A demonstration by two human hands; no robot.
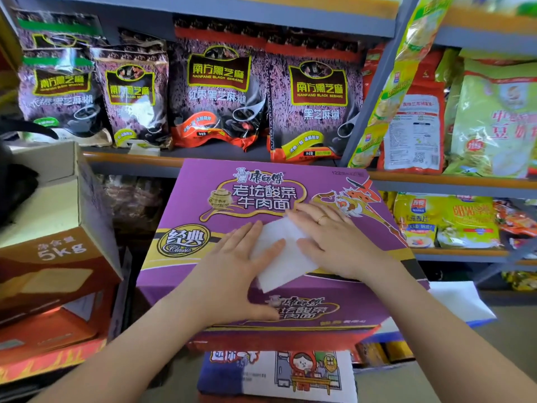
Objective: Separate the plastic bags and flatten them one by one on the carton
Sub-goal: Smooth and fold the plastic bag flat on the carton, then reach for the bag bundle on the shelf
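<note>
A purple instant-noodle carton lies flat in front of me, at the middle of the view. On its near right part rests a white plastic bag, tilted, with one corner hanging over the front edge. My left hand lies flat, fingers spread, pressing on the bag's left side. My right hand, with a ring on one finger, is laid palm down over the bag's upper right part. Both hands hide parts of the bag; I cannot tell how many bags lie there.
Shelves behind hold black sesame bags and cereal packs. An open brown box stands at left. More boxes are stacked beneath the carton, and a white-and-blue box sits at right.
</note>
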